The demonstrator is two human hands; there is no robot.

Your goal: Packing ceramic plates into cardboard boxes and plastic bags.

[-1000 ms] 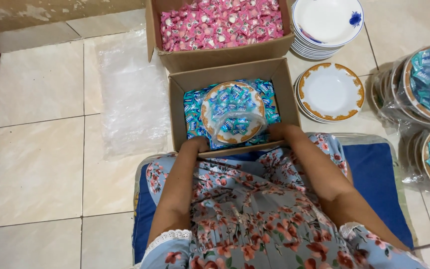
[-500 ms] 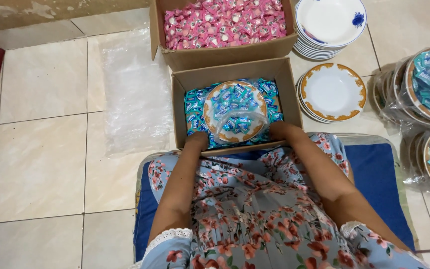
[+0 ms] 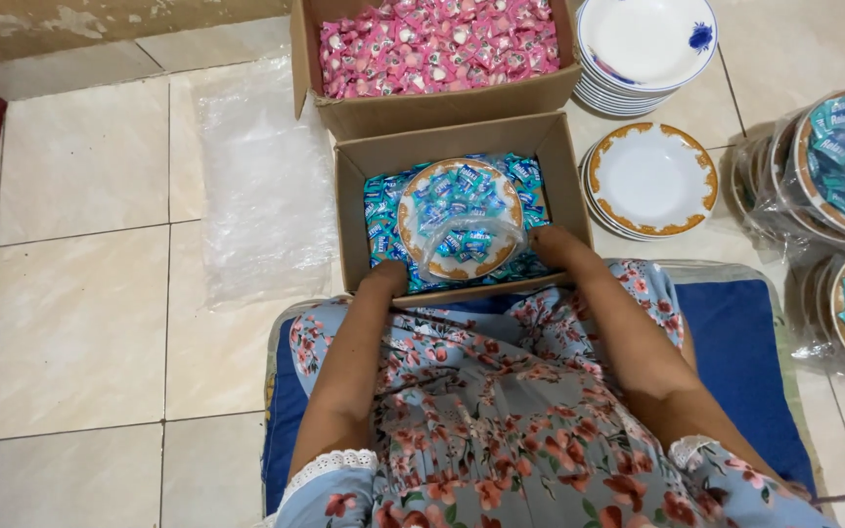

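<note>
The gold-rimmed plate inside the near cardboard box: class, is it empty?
No. The gold-rimmed plate in the near cardboard box is heaped with blue-wrapped candies under a clear plastic bag, between both hands.

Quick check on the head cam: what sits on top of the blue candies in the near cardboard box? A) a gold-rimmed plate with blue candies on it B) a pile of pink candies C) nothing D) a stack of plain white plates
A: a gold-rimmed plate with blue wrapped candies on it rests on the blue candies in the near box, with the left hand and right hand reaching in at its near side.
</note>
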